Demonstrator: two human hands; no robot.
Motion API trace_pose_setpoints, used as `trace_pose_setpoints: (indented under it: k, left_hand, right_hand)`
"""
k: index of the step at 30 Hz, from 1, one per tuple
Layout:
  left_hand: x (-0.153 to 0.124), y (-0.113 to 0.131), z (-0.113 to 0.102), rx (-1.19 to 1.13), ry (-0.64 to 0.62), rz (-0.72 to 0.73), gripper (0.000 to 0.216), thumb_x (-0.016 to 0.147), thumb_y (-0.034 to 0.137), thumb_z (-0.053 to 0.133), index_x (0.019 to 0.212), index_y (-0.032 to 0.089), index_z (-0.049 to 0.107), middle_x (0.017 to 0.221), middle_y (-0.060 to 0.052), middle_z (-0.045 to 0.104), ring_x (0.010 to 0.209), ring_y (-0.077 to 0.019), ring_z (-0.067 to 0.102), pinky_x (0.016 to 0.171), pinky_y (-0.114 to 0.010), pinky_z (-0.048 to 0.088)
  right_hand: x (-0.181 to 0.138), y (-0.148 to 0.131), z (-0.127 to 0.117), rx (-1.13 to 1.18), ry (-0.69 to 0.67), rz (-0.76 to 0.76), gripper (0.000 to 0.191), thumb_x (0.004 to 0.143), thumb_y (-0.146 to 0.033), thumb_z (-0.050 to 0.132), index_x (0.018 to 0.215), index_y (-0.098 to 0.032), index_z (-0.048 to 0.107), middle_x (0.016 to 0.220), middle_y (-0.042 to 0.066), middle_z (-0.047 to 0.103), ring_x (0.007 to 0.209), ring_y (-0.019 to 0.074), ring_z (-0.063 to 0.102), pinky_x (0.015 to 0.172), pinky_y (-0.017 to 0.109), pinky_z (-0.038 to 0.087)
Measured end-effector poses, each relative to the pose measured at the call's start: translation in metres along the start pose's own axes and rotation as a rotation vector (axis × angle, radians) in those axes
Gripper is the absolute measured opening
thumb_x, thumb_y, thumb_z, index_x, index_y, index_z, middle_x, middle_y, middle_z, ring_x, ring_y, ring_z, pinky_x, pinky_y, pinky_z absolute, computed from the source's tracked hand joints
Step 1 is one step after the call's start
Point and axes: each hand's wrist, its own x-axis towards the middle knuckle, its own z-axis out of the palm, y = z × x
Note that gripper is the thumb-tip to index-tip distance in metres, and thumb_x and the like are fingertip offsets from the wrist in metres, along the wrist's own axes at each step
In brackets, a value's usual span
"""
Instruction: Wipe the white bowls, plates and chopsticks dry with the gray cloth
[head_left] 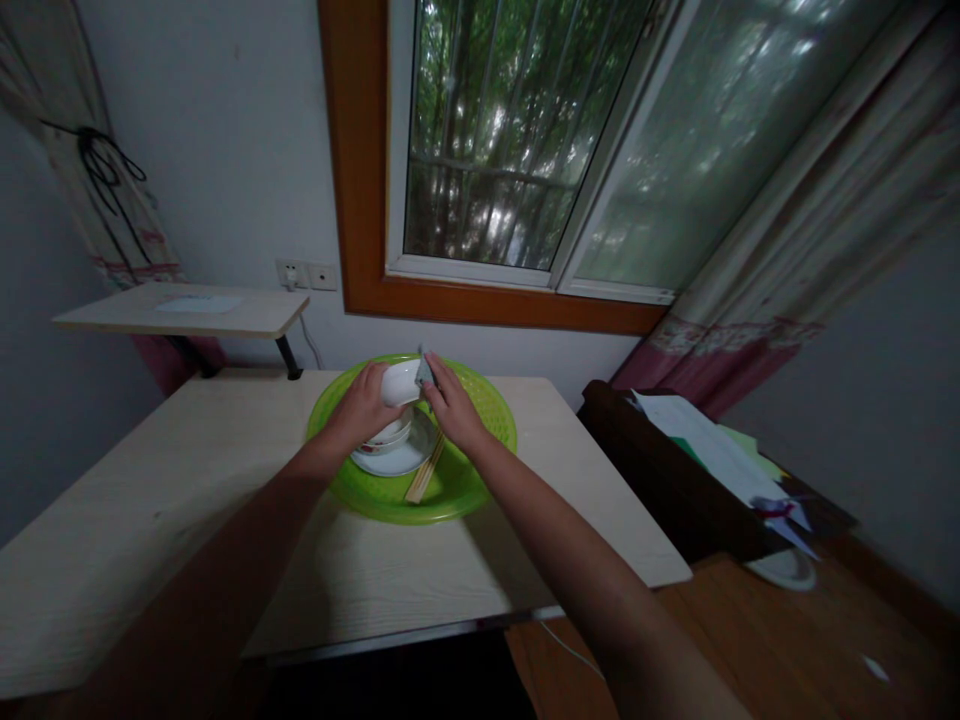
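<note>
In the head view, the person's left hand [361, 402] grips a small white bowl [399, 383], its fingers around the side. The right hand [454, 408] pinches a grey cloth [425, 373] at the bowl's right edge. The bowl is up over a big green basket [418, 516] on a pale table [187, 450]. In the basket, more bowls [388, 436] sit on a white plate [401, 462]. Wooden chopsticks [424, 474] lie just beside the plate, on its right.

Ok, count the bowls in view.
At least 2: the upper bowl in the left hand, and the lower bowl on the white plate. More may be stacked there, hidden.
</note>
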Motion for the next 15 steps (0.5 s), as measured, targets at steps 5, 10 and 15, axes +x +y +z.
trace_pose_setpoints:
  k: [5, 10, 15]
  left_hand:
    - [0.001, 0.0, -0.002, 0.012, -0.013, 0.004, 0.057, 0.069, 0.021, 0.071, 0.121, 0.02, 0.047, 0.119, -0.012, 0.056, 0.115, -0.031, 0.055, 0.101, -0.046, 0.046]
    - [0.002, 0.001, -0.005, -0.027, -0.02, -0.015, 0.049, 0.07, 0.018, 0.067, 0.116, 0.019, 0.049, 0.113, -0.011, 0.056, 0.11, -0.0306, 0.056, 0.097, -0.045, 0.047]
    - [0.002, 0.002, -0.004, -0.055, 0.026, -0.059, 0.056, 0.069, 0.024, 0.072, 0.118, 0.021, 0.046, 0.114, -0.01, 0.056, 0.112, -0.0306, 0.057, 0.097, -0.044, 0.047]
  right_hand:
    - [-0.003, -0.01, -0.002, -0.07, -0.042, -0.098, 0.049, 0.103, -0.033, 0.039, 0.152, -0.027, 0.038, 0.161, 0.005, 0.032, 0.15, 0.0195, 0.027, 0.124, 0.045, 0.025]
    - [-0.004, -0.027, -0.001, -0.155, -0.164, -0.291, 0.049, 0.1, -0.027, 0.044, 0.148, -0.026, 0.044, 0.161, 0.002, 0.032, 0.155, 0.0229, 0.009, 0.124, 0.052, 0.021]
    - [-0.003, -0.024, -0.003, -0.089, -0.114, -0.213, 0.047, 0.101, -0.028, 0.041, 0.148, -0.029, 0.044, 0.162, 0.001, 0.03, 0.154, 0.02, 0.016, 0.125, 0.049, 0.022]
